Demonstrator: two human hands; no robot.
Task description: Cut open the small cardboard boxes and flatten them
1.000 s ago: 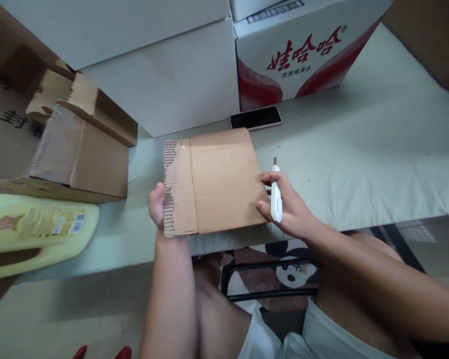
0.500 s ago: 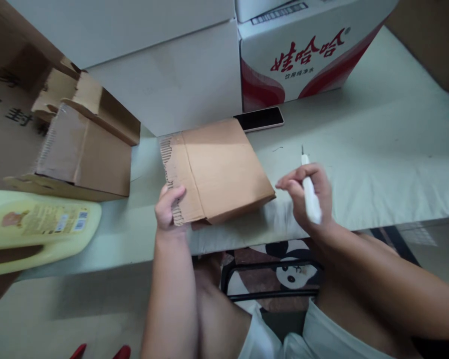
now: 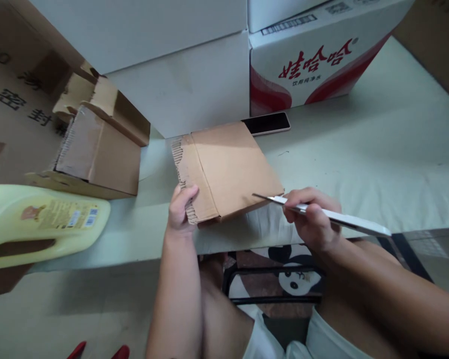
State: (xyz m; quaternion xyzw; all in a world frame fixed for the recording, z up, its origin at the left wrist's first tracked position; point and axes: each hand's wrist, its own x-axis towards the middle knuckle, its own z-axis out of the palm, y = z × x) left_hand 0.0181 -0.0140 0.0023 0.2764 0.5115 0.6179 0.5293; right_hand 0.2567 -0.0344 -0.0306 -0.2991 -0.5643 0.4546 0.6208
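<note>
A flattened-looking brown cardboard box (image 3: pixel 235 169) lies on the cloth-covered table, with a torn, corrugated left edge. My left hand (image 3: pixel 181 207) grips that torn edge, thumb on top and the other fingers hidden beneath. In my right hand (image 3: pixel 316 219) is a white utility knife (image 3: pixel 344 220), its thin blade pointing left. The blade tip appears over the box near its lower right corner; whether it touches the cardboard I cannot tell.
Behind the box lies a phone (image 3: pixel 269 123), in front of a white and red carton (image 3: pixel 322 70) and stacked white boxes (image 3: pixel 194 89). Small brown boxes (image 3: pixel 115 159) and a yellow jug (image 3: pixel 60 219) stand at left. The table's front edge runs just above my lap.
My right hand has turned the utility knife from pointing away to pointing left, bringing its blade over the box's lower right corner. My left hand keeps its grip on the torn edge.
</note>
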